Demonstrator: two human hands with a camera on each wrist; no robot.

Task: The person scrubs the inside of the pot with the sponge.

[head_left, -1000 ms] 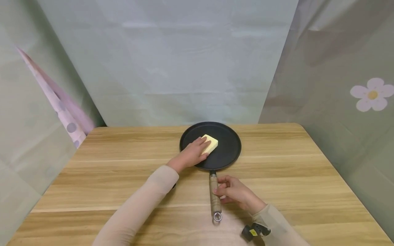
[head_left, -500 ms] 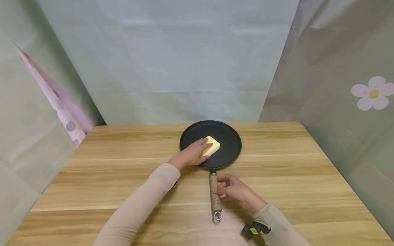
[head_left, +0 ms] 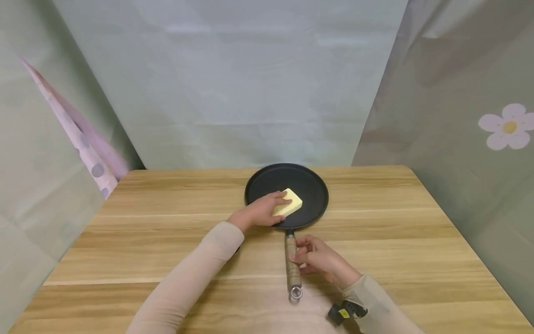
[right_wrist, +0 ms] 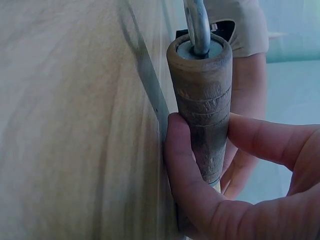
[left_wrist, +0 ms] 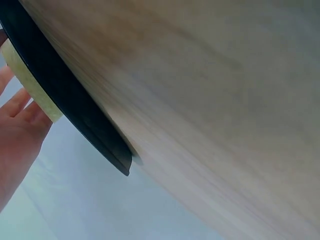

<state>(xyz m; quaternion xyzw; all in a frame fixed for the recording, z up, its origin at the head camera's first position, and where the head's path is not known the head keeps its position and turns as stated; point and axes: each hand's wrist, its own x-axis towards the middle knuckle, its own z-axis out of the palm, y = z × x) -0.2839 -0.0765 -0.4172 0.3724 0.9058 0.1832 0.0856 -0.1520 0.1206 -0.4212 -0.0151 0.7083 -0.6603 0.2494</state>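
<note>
A flat black frying pan (head_left: 312,185) lies on the wooden table, its wooden handle (head_left: 294,271) pointing toward me. On the pan's surface sits a pale yellow sponge (head_left: 294,203), gripped by my left hand (head_left: 262,211) with fingers spread over its top and thumb at the near edge. The left wrist view shows the sponge (left_wrist: 30,82) flat against the pan (left_wrist: 75,100). My right hand (head_left: 323,262) pinches the handle from the right side. In the right wrist view, thumb and fingers sit on both sides of the handle (right_wrist: 205,95), below its metal ring (right_wrist: 198,25).
The wooden table (head_left: 396,241) extends to both sides of the pan. Pale fabric (head_left: 250,83) hangs behind it, and more cloth with a printed flower (head_left: 509,127) hangs at the right. A small black device (head_left: 346,313) is strapped to my right wrist.
My left hand has slid the sponge slightly right and toward me across the pan. My right hand stays on the handle, and the pan has barely shifted in view.
</note>
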